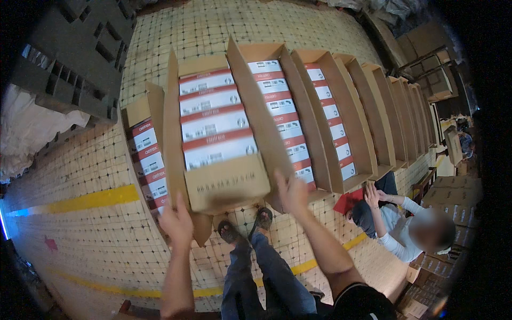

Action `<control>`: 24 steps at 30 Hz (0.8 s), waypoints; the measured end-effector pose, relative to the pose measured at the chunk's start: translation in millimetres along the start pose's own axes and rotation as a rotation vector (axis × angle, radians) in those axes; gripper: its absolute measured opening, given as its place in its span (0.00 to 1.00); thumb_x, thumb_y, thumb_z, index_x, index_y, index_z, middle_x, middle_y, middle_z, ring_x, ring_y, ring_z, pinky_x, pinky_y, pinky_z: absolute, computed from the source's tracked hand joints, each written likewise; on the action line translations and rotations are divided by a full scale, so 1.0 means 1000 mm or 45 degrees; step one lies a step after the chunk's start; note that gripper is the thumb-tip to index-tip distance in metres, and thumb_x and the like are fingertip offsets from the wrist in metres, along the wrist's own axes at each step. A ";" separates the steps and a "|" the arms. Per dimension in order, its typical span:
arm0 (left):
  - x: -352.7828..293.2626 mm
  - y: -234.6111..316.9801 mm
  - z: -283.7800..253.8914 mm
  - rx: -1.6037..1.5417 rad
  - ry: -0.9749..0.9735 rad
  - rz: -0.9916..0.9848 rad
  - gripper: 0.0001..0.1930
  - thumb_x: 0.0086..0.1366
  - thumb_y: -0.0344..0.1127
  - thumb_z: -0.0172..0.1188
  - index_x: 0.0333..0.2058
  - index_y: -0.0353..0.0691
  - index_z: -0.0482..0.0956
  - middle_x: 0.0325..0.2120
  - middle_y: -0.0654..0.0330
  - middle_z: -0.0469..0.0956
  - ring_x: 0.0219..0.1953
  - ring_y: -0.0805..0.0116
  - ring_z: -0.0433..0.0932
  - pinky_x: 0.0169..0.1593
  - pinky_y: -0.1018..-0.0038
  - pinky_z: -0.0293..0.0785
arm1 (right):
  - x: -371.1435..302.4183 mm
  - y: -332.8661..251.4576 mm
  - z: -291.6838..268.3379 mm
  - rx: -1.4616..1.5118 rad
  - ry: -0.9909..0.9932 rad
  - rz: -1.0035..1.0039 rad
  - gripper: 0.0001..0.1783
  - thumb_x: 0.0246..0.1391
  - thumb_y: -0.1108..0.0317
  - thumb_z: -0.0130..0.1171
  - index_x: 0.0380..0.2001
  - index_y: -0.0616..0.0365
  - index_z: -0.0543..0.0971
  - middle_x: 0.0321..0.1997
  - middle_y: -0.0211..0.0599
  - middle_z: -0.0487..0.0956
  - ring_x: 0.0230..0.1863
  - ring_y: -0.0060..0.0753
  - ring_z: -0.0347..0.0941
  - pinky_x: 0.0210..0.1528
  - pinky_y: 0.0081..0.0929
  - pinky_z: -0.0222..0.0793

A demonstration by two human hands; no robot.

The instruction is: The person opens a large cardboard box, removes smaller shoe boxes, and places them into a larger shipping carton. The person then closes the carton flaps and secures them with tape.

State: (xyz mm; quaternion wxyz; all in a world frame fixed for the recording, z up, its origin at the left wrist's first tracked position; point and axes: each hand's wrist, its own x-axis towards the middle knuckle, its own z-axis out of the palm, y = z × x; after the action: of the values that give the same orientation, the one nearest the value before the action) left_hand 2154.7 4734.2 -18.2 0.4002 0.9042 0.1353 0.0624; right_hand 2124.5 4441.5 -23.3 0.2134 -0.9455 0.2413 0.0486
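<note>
In front of me stands an open cardboard carton point(228, 178), its long side flaps raised. Several white-and-red boxes point(216, 127) lie in a row inside it. My left hand point(177, 221) is closed at the near end of the left flap point(174, 133). Across the carton, my right hand point(292, 193) is at the near end of the right flap point(261, 112), fingers bent against its edge. Part of each hand's fingers is hidden or slightly blurred. The carton's short near flap lies folded over the front.
More open cartons point(314, 106) stand in a row to the right, close together. Another filled carton point(145, 154) adjoins on the left. A person point(394, 221) crouches at the right, hands near a carton. Closed cartons point(453, 200) are stacked behind them. Yellow lines point(101, 201) cross the tiled floor.
</note>
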 end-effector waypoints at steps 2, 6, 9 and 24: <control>0.054 0.041 0.003 -0.126 -0.030 -0.163 0.20 0.69 0.44 0.54 0.46 0.30 0.77 0.36 0.45 0.81 0.36 0.52 0.81 0.41 0.65 0.74 | 0.055 -0.029 -0.029 0.210 0.238 -0.095 0.29 0.62 0.47 0.49 0.23 0.65 0.77 0.20 0.59 0.75 0.27 0.63 0.74 0.29 0.53 0.66; 0.161 0.114 0.051 -0.034 0.259 0.181 0.28 0.66 0.58 0.50 0.45 0.36 0.79 0.39 0.43 0.80 0.43 0.46 0.78 0.46 0.59 0.71 | 0.173 -0.095 -0.056 0.310 0.751 -0.478 0.26 0.63 0.47 0.46 0.32 0.62 0.77 0.33 0.56 0.78 0.36 0.64 0.74 0.38 0.56 0.66; 0.230 0.147 0.064 0.134 0.326 0.296 0.29 0.65 0.61 0.47 0.44 0.40 0.80 0.40 0.45 0.80 0.43 0.44 0.78 0.45 0.54 0.72 | 0.234 -0.127 -0.078 0.240 0.546 -0.365 0.27 0.65 0.46 0.41 0.46 0.60 0.75 0.41 0.58 0.78 0.46 0.63 0.72 0.48 0.49 0.67; 0.320 0.164 0.070 0.258 0.433 0.246 0.26 0.61 0.65 0.50 0.42 0.51 0.82 0.39 0.52 0.82 0.44 0.47 0.80 0.46 0.55 0.74 | 0.302 -0.175 -0.087 0.223 0.542 -0.238 0.31 0.65 0.42 0.34 0.46 0.56 0.77 0.41 0.59 0.79 0.45 0.63 0.74 0.49 0.53 0.68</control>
State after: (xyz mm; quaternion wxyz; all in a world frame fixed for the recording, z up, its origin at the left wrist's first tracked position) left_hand 2508.1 4673.7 58.0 0.2710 0.9251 0.1189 0.2381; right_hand 2472.1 4411.8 63.3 0.2426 -0.9305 0.1956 -0.1926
